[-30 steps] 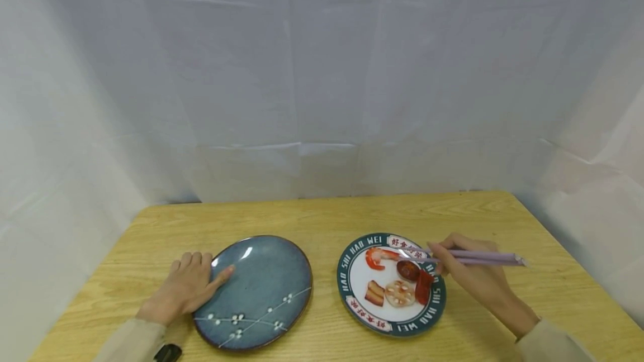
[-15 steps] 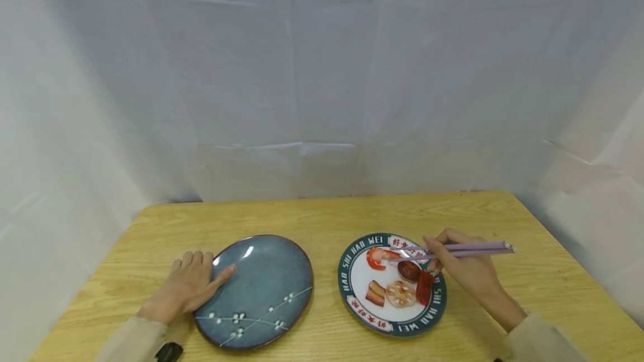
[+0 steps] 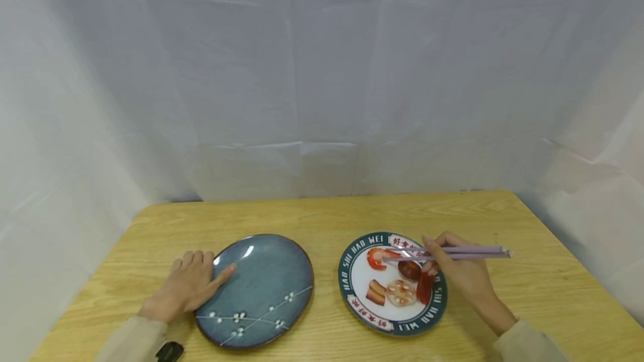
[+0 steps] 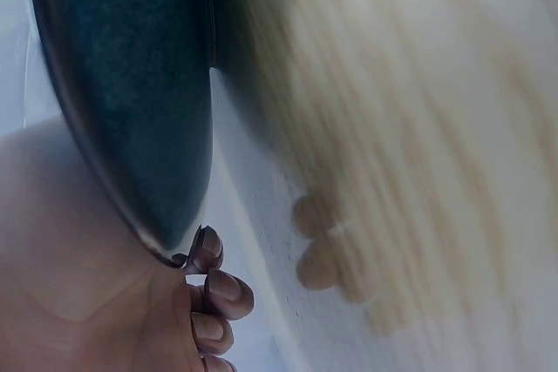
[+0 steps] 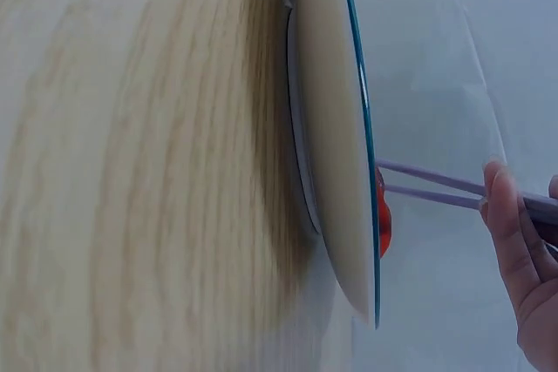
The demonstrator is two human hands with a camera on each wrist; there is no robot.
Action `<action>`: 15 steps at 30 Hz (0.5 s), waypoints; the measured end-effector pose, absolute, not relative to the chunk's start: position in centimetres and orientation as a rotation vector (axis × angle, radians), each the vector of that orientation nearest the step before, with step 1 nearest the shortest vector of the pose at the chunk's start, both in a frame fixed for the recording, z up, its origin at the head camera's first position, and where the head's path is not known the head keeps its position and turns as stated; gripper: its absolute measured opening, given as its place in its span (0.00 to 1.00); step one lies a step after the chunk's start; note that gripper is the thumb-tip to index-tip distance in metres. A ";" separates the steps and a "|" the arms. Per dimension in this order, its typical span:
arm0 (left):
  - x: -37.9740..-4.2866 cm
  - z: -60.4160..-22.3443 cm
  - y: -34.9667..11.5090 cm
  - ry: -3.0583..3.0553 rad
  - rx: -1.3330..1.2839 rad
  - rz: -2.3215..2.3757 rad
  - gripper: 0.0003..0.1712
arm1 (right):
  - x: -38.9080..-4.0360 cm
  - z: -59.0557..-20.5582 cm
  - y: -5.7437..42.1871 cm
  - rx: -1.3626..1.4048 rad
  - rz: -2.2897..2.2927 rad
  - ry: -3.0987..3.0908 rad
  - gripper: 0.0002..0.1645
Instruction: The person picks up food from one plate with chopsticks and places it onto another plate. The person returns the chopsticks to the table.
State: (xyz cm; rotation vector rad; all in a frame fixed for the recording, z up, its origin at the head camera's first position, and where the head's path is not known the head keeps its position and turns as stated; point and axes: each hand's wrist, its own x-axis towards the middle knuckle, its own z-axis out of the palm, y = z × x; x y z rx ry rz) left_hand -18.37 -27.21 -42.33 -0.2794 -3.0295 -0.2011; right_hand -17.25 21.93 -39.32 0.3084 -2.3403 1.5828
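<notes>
My right hand [image 3: 468, 278] holds a pair of lilac chopsticks [image 3: 475, 252] over the right side of a green-rimmed plate [image 3: 358, 317]. The chopstick tips, slightly apart, reach the shrimp [image 3: 375, 259] at the plate's upper left. In the right wrist view the chopsticks [image 5: 436, 182] slant down past the plate's edge beside a red food piece [image 5: 384, 219]. My left hand [image 3: 183, 286] grips the left rim of a blue-grey plate [image 3: 261, 278] with white blossoms, its thumb over the top. Fingertips [image 4: 225, 292] show beyond the rim in the left wrist view.
Near the shrimp lie a dark oval food piece [image 3: 410, 270], a red block [image 3: 425, 288], a lotus root slice [image 3: 401, 293] and a streaky pork slice [image 3: 375, 292]. Both plates stand on a wooden table [image 3: 322, 222], with pale sheeting [image 3: 322, 99] behind and at both sides.
My right hand and the chopsticks have moved left, bringing the tips from the plate's upper right to the shrimp. The left hand has stayed on the blue-grey plate.
</notes>
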 end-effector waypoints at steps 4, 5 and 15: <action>-18.4 -42.4 -27.3 -3.026 -0.279 -0.207 0.37 | -17.4 -39.4 21.9 0.327 1.592 -2.325 0.18; -18.4 -42.4 -27.3 -3.025 -0.278 -0.207 0.37 | -17.4 -39.3 21.8 0.333 1.595 -2.319 0.18; -18.3 -42.0 -27.1 -3.025 -0.281 -0.204 0.37 | -17.5 -39.6 21.4 0.357 1.593 -2.249 0.20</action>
